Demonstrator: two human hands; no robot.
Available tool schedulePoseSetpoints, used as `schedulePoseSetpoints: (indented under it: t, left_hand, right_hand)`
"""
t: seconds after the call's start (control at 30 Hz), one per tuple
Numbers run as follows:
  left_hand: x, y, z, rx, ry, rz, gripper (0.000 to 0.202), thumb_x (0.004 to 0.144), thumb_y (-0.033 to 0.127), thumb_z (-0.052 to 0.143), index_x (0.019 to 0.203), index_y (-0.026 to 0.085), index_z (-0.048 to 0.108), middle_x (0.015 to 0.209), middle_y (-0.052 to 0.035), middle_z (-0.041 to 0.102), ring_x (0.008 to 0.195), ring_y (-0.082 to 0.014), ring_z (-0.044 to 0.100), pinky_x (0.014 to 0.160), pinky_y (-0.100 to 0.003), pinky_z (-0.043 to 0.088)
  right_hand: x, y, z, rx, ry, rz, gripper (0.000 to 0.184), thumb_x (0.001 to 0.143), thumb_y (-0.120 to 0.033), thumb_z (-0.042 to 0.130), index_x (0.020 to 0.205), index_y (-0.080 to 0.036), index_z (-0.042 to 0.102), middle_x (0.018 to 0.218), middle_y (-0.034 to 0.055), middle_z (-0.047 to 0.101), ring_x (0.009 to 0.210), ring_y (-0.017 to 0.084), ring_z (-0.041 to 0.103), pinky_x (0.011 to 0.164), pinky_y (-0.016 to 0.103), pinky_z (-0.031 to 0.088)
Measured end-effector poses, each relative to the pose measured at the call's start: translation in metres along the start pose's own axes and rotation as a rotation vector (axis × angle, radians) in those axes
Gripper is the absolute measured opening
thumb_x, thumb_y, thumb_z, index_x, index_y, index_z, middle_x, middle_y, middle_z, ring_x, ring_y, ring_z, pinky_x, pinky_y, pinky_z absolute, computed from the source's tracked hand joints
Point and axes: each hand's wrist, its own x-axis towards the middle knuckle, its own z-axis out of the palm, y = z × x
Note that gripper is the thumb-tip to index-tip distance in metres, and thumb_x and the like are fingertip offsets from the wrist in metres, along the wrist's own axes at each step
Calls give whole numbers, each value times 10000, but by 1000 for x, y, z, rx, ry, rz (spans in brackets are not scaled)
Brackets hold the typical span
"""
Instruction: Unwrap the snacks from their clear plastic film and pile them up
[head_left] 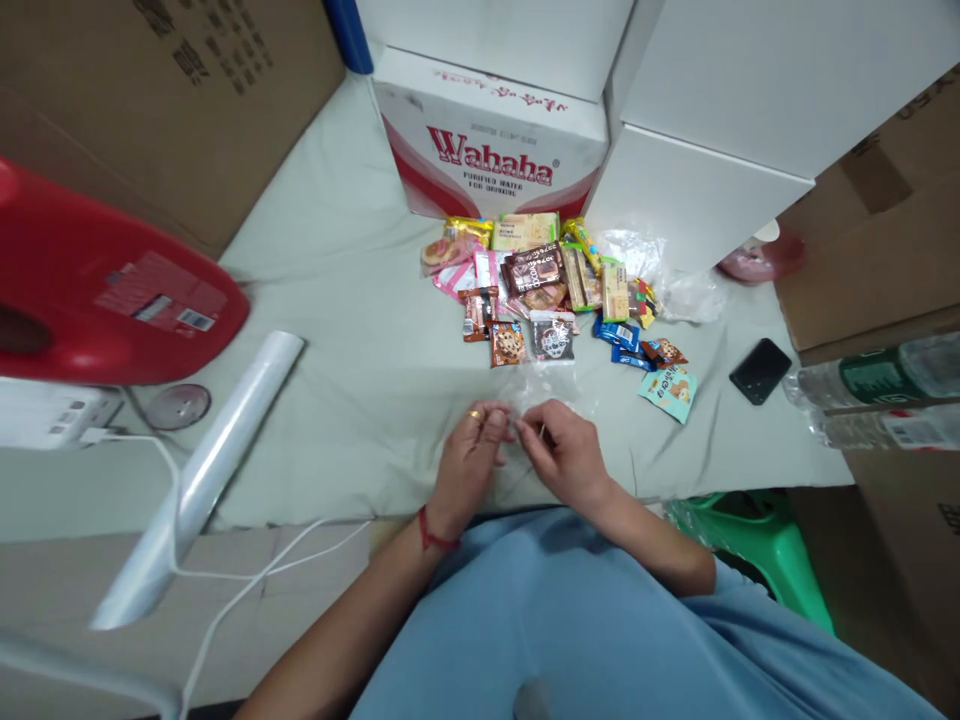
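Close to the table's front edge, my left hand (474, 455) and my right hand (564, 452) almost meet. Fingers of both are pinched on a clear plastic bag (551, 385), which spreads out flat just beyond them; its near edge is hard to make out. A ring and a red wrist string are on my left side. Past the bag lies a pile of wrapped snacks: a cookie packet (509, 344), a grey-and-white packet (553, 337), a dark brown packet (534, 270) and several others. A light teal packet (669, 391) lies apart to the right, below blue packets (617, 332).
A Wahaha water carton (495, 140) and white boxes (712, 200) stand behind the pile. At right are a black phone (760, 371), plastic bottles (885, 378) and a green stool (780, 560). At left are a red container (112, 290), a plastic film roll (210, 470) and a white cable (225, 577).
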Motion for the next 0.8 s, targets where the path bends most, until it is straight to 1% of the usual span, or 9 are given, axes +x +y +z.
schedulePoseSetpoints:
  t: [0.1,0.17,0.23,0.33,0.4,0.47,0.57,0.67,0.8]
  left_hand:
    - [9,-7,11,-189,-50,-120,441,801,602,769,941,191,691,857,-18,685,793,-175,629,713,-286,517]
    - [15,-13,13,-275,19,-155,403,764,556,811,821,185,666,759,14,638,732,-140,583,709,-263,499]
    - [19,-16,12,-389,142,-199,414,722,537,841,774,192,619,723,34,612,707,-125,575,691,-249,498]
    - [22,-14,8,-564,239,-256,481,659,524,886,782,211,543,723,48,618,702,-122,611,685,-247,528]
    - [24,-11,6,-609,276,-244,502,652,511,896,773,216,508,685,67,582,634,-94,571,619,-212,502]
    - [26,-7,3,-588,322,-220,484,674,497,884,770,218,501,648,87,522,557,-66,488,530,-179,435]
    - [32,-3,-7,-497,325,-241,405,719,462,834,777,221,513,614,98,464,492,-60,394,442,-174,347]
    - [40,-3,-23,-371,304,-262,304,744,395,772,756,219,524,589,89,454,472,-66,349,404,-181,279]
    - [51,-9,-39,-262,331,-242,242,753,367,726,744,223,532,563,83,433,460,-81,331,388,-207,240]
  right_hand:
    - [-7,-2,7,-24,-135,-100,164,1018,-268,527,965,-206,669,853,45,679,768,166,620,706,268,470]
    - [-10,2,2,38,-155,-102,156,1025,-270,545,1030,-212,690,887,40,697,784,163,632,722,265,489]
    - [-12,11,-10,77,-39,-43,172,1039,-297,550,1043,-218,703,899,37,691,779,159,625,730,266,496]
    - [-10,35,-27,-3,251,154,244,1022,-383,568,1121,-199,694,1003,70,671,698,151,564,712,297,500]
    - [-7,54,-32,-52,308,307,421,953,-460,640,1263,-175,656,1122,107,669,645,140,528,705,325,506]
    - [-2,71,-32,-30,194,422,546,874,-497,706,1302,-162,651,1089,103,698,637,148,539,695,331,498]
    - [7,85,-37,90,-19,457,372,856,-489,680,1047,-176,745,823,40,703,688,178,586,696,308,470]
    - [18,90,-57,209,-40,424,348,862,-515,662,916,-182,744,748,18,668,698,170,581,685,288,452]
    - [31,96,-92,316,-85,408,418,807,-539,759,1010,-175,734,741,-2,652,682,150,570,663,273,442]
